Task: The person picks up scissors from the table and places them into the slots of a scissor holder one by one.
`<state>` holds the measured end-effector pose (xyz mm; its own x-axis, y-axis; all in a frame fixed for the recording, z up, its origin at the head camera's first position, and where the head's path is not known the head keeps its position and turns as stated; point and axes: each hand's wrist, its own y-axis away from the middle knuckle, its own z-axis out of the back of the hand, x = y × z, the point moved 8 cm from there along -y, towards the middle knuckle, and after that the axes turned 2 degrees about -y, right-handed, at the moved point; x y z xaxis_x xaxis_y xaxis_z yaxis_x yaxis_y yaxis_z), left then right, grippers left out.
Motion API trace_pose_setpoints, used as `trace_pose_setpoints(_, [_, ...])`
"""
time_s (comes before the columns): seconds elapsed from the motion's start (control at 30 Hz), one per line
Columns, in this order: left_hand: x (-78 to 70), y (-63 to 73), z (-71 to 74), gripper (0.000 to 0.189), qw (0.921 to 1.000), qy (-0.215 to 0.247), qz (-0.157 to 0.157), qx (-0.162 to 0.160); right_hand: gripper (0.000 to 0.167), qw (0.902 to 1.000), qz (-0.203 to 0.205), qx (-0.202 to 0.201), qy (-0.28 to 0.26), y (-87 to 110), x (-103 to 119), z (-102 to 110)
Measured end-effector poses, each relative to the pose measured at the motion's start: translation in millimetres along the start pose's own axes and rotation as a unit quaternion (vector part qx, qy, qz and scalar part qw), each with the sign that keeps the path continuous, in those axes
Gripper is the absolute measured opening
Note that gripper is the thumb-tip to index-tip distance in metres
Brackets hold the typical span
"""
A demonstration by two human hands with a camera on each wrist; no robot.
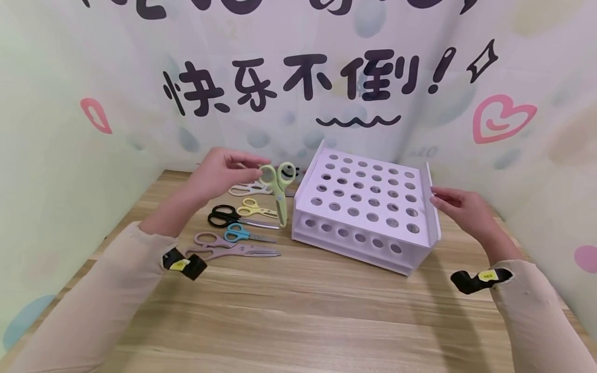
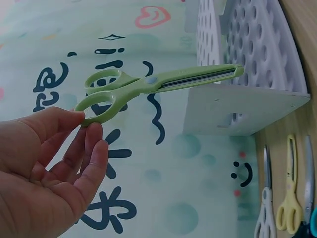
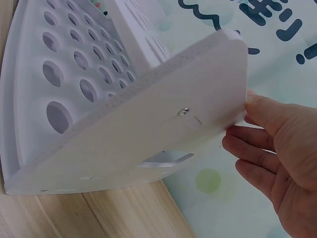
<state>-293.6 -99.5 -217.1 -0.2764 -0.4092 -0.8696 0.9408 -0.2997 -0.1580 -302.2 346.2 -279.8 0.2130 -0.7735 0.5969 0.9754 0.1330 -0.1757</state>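
In the head view my left hand [image 1: 224, 173] is raised over the left of the table. It pinches green scissors [image 1: 280, 199] by one handle loop between thumb and fingertips. Those scissors [image 2: 150, 80] point away from the palm in the left wrist view, blades together. A white rack [image 1: 345, 203] with rows of round holes stands to the right of them, apart from the blades. At its right side my right hand [image 1: 466, 210] pinches the edge of the side panel [image 3: 198, 89]; the thumb tip is partly hidden behind that edge.
Left of the rack, several scissors lie on the wooden table [image 1: 280, 321]: white scissors [image 2: 266, 218] at the back, yellow scissors [image 1: 256, 210], black scissors [image 1: 261, 224], small blue scissors [image 1: 247, 236] and purple scissors [image 1: 233, 250] nearest me. A printed cloth [image 1: 289, 140] hangs behind.
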Motion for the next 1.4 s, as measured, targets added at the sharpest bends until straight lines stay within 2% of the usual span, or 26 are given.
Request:
trace_pose_setpoints(0.37, [-20.0, -33.0, 2.9, 0.028, 0.9995, -0.023, -0.016, -0.017, 0.052, 0.9999, -0.005, 0.005, 0.007, -0.1, -1, -1])
trace_pose_setpoints(0.53, [-28.5, -48.9, 2.0, 0.028, 0.9993, -0.008, -0.029, -0.021, 0.051, 1.0000, -0.002, 0.003, 0.009, -0.9, 0, 0])
trace_pose_setpoints(0.67, [-34.6, -59.1, 2.2, 0.028, 0.9995, 0.002, -0.022, -0.023, 0.050, 1.0000, -0.004, -0.001, 0.005, -1.6, -1, 0])
trace_pose_setpoints(0.87, [-42.4, -72.5, -2.8, 0.028, 0.9996, -0.009, -0.020, -0.020, 0.050, 0.9999, -0.005, 0.000, -0.012, -1.5, -1, -1])
trace_pose_setpoints(1.17, [-39.1, -90.0, -21.7, 0.028, 0.9996, 0.006, -0.024, -0.014, 0.051, 0.9999, -0.010, 0.000, -0.001, -1.7, -1, 0])
trace_pose_setpoints(1.4, [-28.5, -101.5, -31.6, 0.028, 0.9987, 0.044, -0.005, -0.023, 0.050, 1.0000, -0.005, 0.000, -0.003, -0.8, 1, 1])
